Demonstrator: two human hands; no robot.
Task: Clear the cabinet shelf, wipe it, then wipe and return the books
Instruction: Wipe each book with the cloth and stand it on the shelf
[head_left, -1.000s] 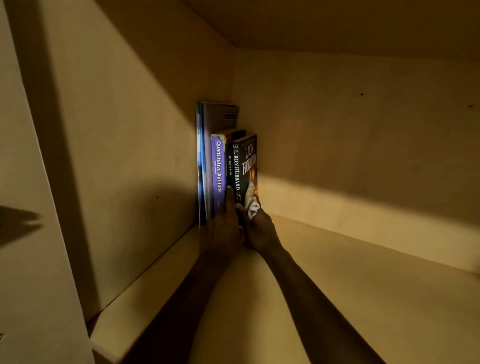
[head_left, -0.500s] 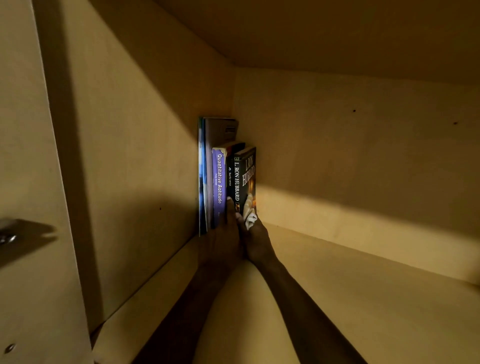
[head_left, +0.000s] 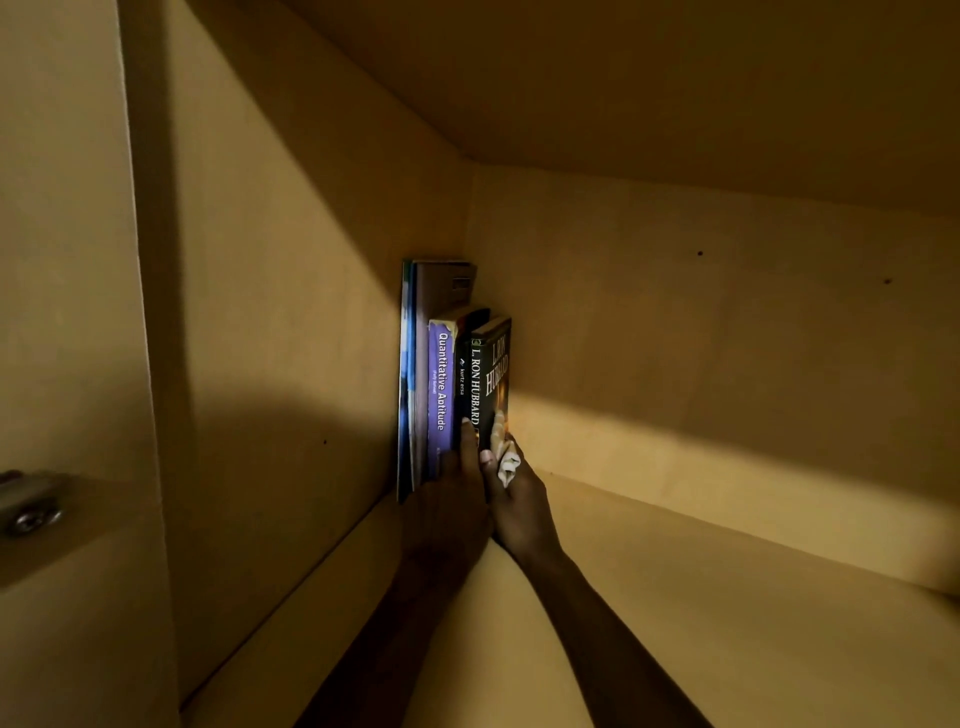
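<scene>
- The books (head_left: 452, 379) stand upright in a row, jammed into the far left corner of the shelf (head_left: 701, 613), about 11 o'clock from where the person stands. Tall thin ones sit against the side wall (head_left: 291, 322), then the purple "Quantitative Aptitude" (head_left: 440, 395), a dark spine, and the black Hubbard paperback (head_left: 492, 374) on the outside.
- Over the last second barely anything moved. Both hands were already down at the base of the row, and they've stayed there while the view just drifted a bit. Looks like the books are back and getting squared up, so I'd guess this is near the end.
- Left hand (head_left: 452, 499) is flat against the spines, fingers up, grip not wrapped round anything.
- Right hand (head_left: 519, 499) presses the outer paperback's lower edge with a scrunched white cloth (head_left: 506, 462) pinched in its grip.
- Room-wise: wall tight at 9 o'clock, back panel (head_left: 701, 332) right behind, shelf top (head_left: 649, 93) low overhead. From 1 to 4 o'clock the shelf is wide open, and pulling straight back to 6 is free.
- A door hinge (head_left: 28, 506) sits at the left edge.
</scene>
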